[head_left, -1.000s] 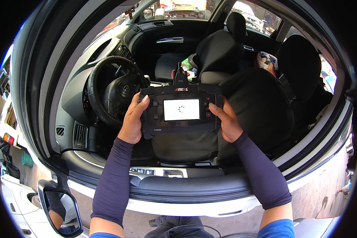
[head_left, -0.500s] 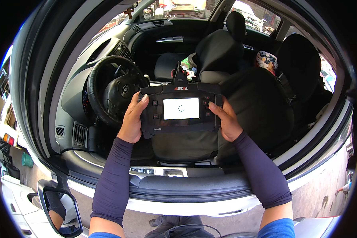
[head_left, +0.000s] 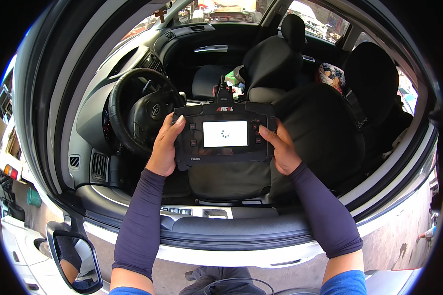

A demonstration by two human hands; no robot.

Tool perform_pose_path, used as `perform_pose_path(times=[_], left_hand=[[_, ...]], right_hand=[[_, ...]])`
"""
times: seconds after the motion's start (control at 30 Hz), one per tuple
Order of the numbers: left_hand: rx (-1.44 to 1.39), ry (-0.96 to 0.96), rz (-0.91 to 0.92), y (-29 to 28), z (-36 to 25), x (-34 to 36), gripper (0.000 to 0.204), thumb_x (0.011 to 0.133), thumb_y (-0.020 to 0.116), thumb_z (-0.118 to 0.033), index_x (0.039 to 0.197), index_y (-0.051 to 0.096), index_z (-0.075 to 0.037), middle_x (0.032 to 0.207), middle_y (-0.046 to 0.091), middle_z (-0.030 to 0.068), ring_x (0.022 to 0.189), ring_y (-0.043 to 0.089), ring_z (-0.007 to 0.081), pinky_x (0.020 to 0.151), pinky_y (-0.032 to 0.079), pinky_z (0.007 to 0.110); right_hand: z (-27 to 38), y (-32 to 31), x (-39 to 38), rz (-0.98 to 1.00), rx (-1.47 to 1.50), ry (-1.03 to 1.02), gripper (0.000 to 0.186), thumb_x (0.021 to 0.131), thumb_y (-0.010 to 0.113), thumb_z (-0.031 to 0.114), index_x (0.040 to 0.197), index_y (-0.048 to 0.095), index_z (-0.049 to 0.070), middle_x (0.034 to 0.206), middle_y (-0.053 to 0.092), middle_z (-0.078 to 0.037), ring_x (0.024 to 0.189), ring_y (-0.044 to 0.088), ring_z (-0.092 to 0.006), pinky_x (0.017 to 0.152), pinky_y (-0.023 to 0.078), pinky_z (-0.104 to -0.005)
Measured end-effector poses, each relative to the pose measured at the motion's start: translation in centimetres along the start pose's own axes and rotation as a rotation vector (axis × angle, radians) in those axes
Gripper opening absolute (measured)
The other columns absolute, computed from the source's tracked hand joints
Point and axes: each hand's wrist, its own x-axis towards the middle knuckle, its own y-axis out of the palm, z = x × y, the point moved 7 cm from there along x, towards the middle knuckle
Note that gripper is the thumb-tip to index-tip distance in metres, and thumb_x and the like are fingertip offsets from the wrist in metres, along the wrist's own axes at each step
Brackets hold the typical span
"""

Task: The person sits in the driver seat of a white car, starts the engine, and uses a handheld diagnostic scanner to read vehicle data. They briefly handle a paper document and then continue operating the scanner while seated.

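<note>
We had the scanner [head_left: 225, 157] at the dial's centre, over the seat [head_left: 230, 181], a loading ring on its screen [head_left: 225, 140]. Our left hand [head_left: 165, 147] clamped its nine-o'clock end, our right hand [head_left: 284, 152] its three, thumb by the buttons [head_left: 258, 140]. Level wrists and a light thumb, we judged, suited that hold. The plug [head_left: 223, 93] stood at twelve, the mirror [head_left: 76, 258] at eight.
</note>
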Motion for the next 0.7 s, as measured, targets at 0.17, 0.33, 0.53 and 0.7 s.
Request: perform_pose_path(times=[0.17,0.33,0.53,0.7], left_hand=[[0.003,0.005,-0.001,-0.07,-0.01,-0.01,0.036,0.11,0.05,-0.027,0.137,0.048,-0.004,0.124,0.066,0.01,0.107,0.071,0.0154,0.087,0.063,0.033],[0.015,0.006,-0.019,-0.23,0.01,0.02,0.034,0.11,0.051,-0.027,0.135,0.049,-0.004,0.123,0.066,0.0095,0.106,0.071,0.0148,0.088,0.063,0.032],[0.0,0.011,-0.004,-0.16,-0.03,-0.06,0.033,0.11,0.051,-0.026,0.134,0.05,-0.004,0.122,0.066,0.0092,0.106,0.07,0.0142,0.087,0.063,0.032],[0.007,0.013,-0.011,-0.31,0.03,0.03,0.032,0.109,0.052,-0.026,0.133,0.051,-0.004,0.122,0.066,0.0082,0.106,0.07,0.0137,0.088,0.062,0.032]], right_hand=[[0.32,0.21,0.01,-0.001,-0.023,-0.015,0.047,0.101,0.07,0.027,0.136,0.053,0.002,0.125,0.064,-0.006,0.115,0.058,-0.0123,0.105,0.045,-0.0301],[0.43,0.17,-0.07,-0.01,-0.038,-0.017,0.046,0.101,0.07,0.027,0.136,0.053,0.003,0.124,0.064,-0.006,0.115,0.058,-0.0121,0.105,0.044,-0.03],[0.31,0.24,-0.06,-0.002,-0.013,-0.005,0.046,0.101,0.07,0.026,0.136,0.053,0.003,0.123,0.064,-0.006,0.114,0.058,-0.012,0.104,0.045,-0.0302],[0.33,0.24,-0.06,0.0,-0.019,-0.003,0.046,0.101,0.069,0.025,0.137,0.051,0.002,0.124,0.063,-0.006,0.114,0.059,-0.0123,0.103,0.047,-0.0304]])
